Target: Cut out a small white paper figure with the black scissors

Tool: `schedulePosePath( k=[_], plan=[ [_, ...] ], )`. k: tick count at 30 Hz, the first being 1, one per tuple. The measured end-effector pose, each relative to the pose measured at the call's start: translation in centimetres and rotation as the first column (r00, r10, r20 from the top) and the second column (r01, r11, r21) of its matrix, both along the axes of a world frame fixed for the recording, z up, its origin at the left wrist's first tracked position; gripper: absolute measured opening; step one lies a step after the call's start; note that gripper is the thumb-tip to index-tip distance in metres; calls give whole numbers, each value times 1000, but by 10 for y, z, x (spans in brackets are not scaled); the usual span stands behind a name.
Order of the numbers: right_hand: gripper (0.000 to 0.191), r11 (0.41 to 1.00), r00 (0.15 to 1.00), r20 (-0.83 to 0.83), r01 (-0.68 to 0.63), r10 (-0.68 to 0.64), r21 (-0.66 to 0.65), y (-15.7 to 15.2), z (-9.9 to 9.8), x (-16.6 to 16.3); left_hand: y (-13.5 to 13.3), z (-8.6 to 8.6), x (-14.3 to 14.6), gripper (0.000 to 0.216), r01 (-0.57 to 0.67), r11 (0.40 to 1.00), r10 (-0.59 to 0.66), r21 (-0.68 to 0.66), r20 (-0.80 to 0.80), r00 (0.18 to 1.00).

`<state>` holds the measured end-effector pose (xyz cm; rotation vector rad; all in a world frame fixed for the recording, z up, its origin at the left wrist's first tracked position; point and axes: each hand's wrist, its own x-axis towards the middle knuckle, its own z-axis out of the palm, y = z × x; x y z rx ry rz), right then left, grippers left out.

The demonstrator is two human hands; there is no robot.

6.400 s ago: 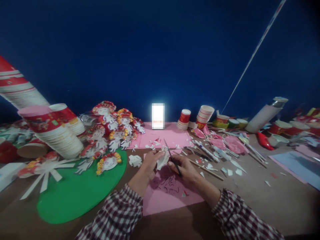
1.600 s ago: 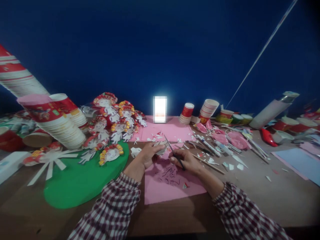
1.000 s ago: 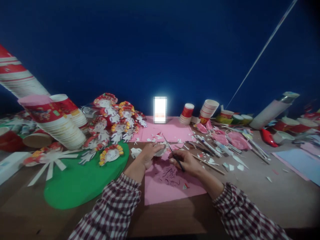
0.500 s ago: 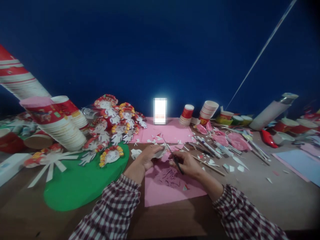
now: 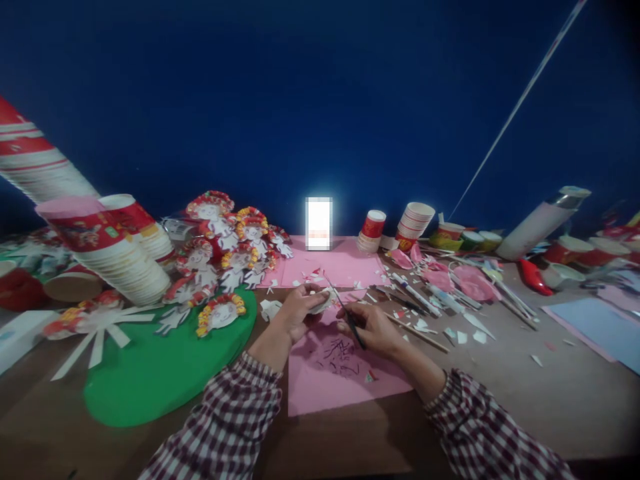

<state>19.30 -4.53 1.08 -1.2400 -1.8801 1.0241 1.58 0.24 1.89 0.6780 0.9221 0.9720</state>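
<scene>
My left hand [image 5: 295, 312] is closed on a small white paper cut-out [image 5: 320, 304], held just above the table. My right hand [image 5: 370, 328] grips black-handled scissors [image 5: 344, 312]; their blades point up and left and meet the cut-out's edge. Both hands hover over a pink paper sheet [image 5: 345, 383] that carries dark thin clippings. Checked sleeves cover both forearms.
A green round board [image 5: 155, 373] lies to the left, with paper-cup dolls [image 5: 220, 313] and tilted stacks of red-and-white cups [image 5: 115, 250] beyond it. A lit phone [image 5: 319, 223] stands at the back. Pens, sticks, paper scraps and cups [image 5: 417, 223] crowd the right side.
The hands stay in nearly the same place; the left hand has turned the white cut-out slightly against the scissor blades. The view shifted a little.
</scene>
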Motion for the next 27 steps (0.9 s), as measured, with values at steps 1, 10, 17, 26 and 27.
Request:
schedulePosePath(
  k=[1, 10, 17, 26, 27],
  plan=[
    [19, 1000, 1000, 1, 2, -2, -2, 0, 0, 0, -1, 1, 0, 41, -18, 1000, 18, 3, -19, 1000],
    [27, 996, 994, -103, 21, -31, -91, 2, -4, 0, -5, 6, 2, 35, -6, 999, 8, 36, -52, 999],
    [34, 994, 979, -197, 30, -50, -104, 1, 1, -3, -6, 6, 3, 43, 25, 999, -26, 28, 19, 999],
    [35, 994, 984, -164, 52, -67, -94, 2, 2, -2, -6, 3, 4, 47, -28, 999, 25, 41, 64, 998],
    [35, 994, 985, -161, 53, -68, -96, 2, 1, -2, -6, 3, 5, 48, -48, 998, 45, 38, 73, 996]
  ],
)
